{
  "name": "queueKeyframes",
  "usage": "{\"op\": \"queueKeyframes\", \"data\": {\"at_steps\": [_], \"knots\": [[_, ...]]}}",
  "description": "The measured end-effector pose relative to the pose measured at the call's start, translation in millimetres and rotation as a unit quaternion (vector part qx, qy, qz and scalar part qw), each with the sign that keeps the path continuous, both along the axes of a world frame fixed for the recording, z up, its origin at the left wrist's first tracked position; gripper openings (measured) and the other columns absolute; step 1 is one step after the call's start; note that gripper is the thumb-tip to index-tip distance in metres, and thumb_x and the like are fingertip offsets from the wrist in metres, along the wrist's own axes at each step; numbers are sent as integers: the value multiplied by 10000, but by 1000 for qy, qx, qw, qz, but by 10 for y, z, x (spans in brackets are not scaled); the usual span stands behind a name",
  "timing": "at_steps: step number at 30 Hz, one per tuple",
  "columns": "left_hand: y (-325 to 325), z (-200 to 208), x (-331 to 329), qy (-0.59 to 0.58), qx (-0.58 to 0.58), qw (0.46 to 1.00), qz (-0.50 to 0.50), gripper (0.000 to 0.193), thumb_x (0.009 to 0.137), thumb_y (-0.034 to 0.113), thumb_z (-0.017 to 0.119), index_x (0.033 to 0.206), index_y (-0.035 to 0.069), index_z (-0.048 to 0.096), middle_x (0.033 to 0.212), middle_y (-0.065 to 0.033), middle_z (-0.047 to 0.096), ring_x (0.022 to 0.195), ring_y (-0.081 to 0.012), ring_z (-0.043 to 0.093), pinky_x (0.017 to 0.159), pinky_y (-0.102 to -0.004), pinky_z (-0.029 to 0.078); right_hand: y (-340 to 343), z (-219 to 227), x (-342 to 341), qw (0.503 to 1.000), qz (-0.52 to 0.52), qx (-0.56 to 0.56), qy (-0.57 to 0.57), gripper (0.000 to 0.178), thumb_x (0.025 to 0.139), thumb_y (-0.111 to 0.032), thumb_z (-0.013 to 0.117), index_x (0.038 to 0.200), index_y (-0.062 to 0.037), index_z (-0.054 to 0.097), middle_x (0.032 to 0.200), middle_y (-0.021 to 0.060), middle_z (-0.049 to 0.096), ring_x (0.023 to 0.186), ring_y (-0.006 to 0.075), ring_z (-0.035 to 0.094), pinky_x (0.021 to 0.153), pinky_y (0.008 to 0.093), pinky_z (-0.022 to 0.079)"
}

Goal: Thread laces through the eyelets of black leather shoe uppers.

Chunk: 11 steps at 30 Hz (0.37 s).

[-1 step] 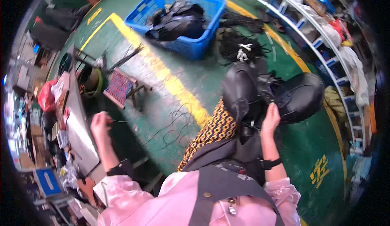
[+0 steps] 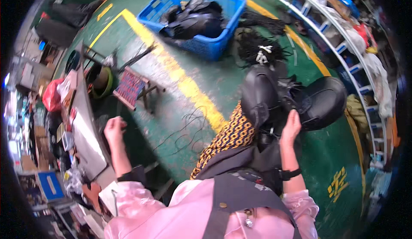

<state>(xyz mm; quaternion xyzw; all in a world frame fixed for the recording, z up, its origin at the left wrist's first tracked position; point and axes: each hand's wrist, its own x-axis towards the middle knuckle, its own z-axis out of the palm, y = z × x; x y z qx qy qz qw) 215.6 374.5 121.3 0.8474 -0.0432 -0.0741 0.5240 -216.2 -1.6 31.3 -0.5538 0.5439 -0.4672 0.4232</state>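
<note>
Two black, rounded moulded pieces lie over my lap: one long shell on the left and a rounder shell on the right. Dark straps or fittings show between them. My right hand grips the inner part of the rounder shell, its fingertips partly hidden behind it. Away to the left, beside a metal-topped bench, my left hand is raised with its fingers curled closed; whatever they pinch is too small to make out. Just beyond the shells, a bundle of black cords carries white ties.
A blue plastic basket holds several black pieces ahead. A small folding stool with a woven seat stands left, near the bench. Loose black strands lie on the green floor. A white-railed rack curves along the right.
The whole view has shifted slightly, moving the scene a little to the right. My right hand keeps its grip; my left hand stays closed beside the bench.
</note>
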Motion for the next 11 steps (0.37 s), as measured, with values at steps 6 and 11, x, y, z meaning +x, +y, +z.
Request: {"op": "queueKeyframes", "data": {"at_steps": [6,11], "knots": [[775,-1602,-246,81,-143,976,145,163,942,199,564,860,59,583,608,-11,560,531,-108,520,523,-257,458,-28,22,-73,999,-11,33,3,430,988,-293,497,1188,80,573,1140,73,625,1037,109,521,950,264,382],[1351,-1948,-503,163,-139,925,312,172,936,258,571,897,91,561,559,6,488,377,-94,395,404,-256,429,-58,14,-71,998,36,54,-25,428,983,-314,501,1217,35,582,1168,79,623,1031,133,533,956,278,381]]}}
